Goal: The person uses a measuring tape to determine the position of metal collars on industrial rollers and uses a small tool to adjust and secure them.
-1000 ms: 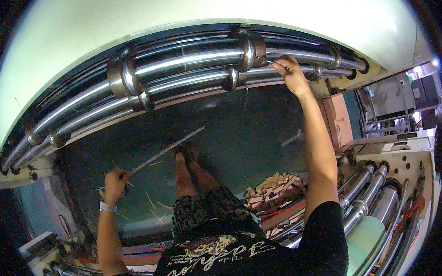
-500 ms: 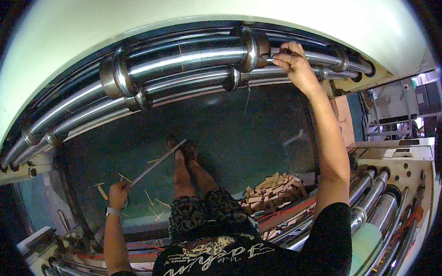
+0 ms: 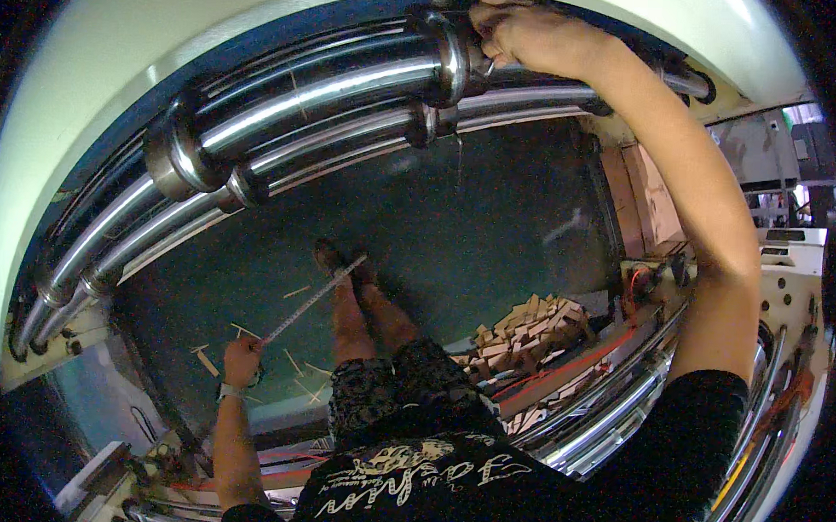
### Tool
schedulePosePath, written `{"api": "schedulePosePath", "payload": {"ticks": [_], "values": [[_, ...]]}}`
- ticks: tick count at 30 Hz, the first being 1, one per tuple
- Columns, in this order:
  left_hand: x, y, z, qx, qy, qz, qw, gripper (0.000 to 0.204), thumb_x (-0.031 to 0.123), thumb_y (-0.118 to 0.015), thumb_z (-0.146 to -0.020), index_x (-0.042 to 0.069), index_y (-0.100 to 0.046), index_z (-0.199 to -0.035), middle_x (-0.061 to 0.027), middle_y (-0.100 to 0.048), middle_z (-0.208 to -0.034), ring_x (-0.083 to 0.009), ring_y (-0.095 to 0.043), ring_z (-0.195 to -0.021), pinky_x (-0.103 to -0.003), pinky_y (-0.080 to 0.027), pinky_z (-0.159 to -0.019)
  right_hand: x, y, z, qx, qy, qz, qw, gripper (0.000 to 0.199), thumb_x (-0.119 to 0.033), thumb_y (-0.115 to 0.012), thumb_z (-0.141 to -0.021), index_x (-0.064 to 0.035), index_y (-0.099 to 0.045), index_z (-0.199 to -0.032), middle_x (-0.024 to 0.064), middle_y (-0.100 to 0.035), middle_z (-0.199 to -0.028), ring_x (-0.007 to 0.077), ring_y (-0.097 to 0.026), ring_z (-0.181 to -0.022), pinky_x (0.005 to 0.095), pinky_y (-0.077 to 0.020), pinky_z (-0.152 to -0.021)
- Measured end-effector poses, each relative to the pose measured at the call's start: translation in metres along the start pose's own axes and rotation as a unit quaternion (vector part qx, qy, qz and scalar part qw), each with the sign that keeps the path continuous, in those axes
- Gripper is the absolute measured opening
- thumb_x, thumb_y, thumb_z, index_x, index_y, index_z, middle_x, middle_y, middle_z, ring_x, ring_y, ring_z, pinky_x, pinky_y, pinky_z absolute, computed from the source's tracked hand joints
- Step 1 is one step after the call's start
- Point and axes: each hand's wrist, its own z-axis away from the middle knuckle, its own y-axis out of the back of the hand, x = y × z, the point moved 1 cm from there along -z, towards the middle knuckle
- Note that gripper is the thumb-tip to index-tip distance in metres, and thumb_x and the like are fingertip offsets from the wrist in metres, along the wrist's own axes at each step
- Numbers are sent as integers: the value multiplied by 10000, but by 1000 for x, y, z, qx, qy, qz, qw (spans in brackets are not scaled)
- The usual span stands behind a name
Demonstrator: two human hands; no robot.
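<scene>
My left hand [image 3: 241, 361] hangs low on the left, fingers closed round one end of a long, thin ruler [image 3: 311, 300] with fine marks, which slants up past my legs. At the top, my right hand [image 3: 545, 40] reaches to a dark metal collar [image 3: 451, 64] on a thick shiny shaft [image 3: 360, 84]. Its fingers are pinched on a thin metal rod-like tool [image 3: 489, 68], whose tip is beside the collar's right face; most of it is hidden. A smaller collar [image 3: 425, 123] sits on the shaft below.
Another large collar [image 3: 178, 151] is farther left on the shaft. A pale machine cover [image 3: 288, 22] arches over the shafts. Cardboard scraps [image 3: 530, 334] lie heaped behind my right side, and thin strips [image 3: 312, 391] lie on the floor. More rollers [image 3: 606, 406] run behind me.
My right hand has moved up and turned over beside the collar, its elbow swinging out right. The view has shifted a little; my left hand still holds the ruler.
</scene>
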Motion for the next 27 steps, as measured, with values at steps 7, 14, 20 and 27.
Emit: {"api": "schedulePosePath", "payload": {"ticks": [7, 14, 20, 27], "values": [[26, -8, -6, -45, 56, -28, 997, 207, 215, -602, -753, 17, -605, -691, -170, -575, -632, -319, -561, -581, -411, -416, -514, -10, -54, 53, -51, -235, -216, 946, 403, -393, -449, -879, -8, -550, -821, 137, -546, -692, 253, -526, -651, 365, -426, -642], [-22, -17, 5, -100, 137, 22, 985, 236, 228, -570, -764, 25, -571, -643, -179, -550, -619, -352, -527, -588, -428, -401, -517, -116, -148, 0, 425, -337, -642, 541, 371, -353, -382, -923, -60, -532, -753, 16, -486, -552, 95, -445, -435, 227, -375, -402], [4, 7, 24, -24, 45, -114, 992, 278, 283, -577, -754, 15, -571, -679, -193, -515, -583, -355, -514, -555, -421, -381, -503, -122, -144, -5, 446, -335, -692, 458, 407, -407, -360, -918, -76, -518, -744, 2, -448, -541, 81, -381, -417, 219, -309, -377], [15, 7, 44, -8, 92, -46, 995, 299, 315, -593, -740, 23, -605, -675, -202, -531, -581, -364, -546, -584, -420, -397, -504, -122, -139, -5, 418, -356, -715, 433, 399, -425, -364, -912, -96, -514, -744, -9, -430, -545, 81, -370, -419, 219, -298, -378]]}}
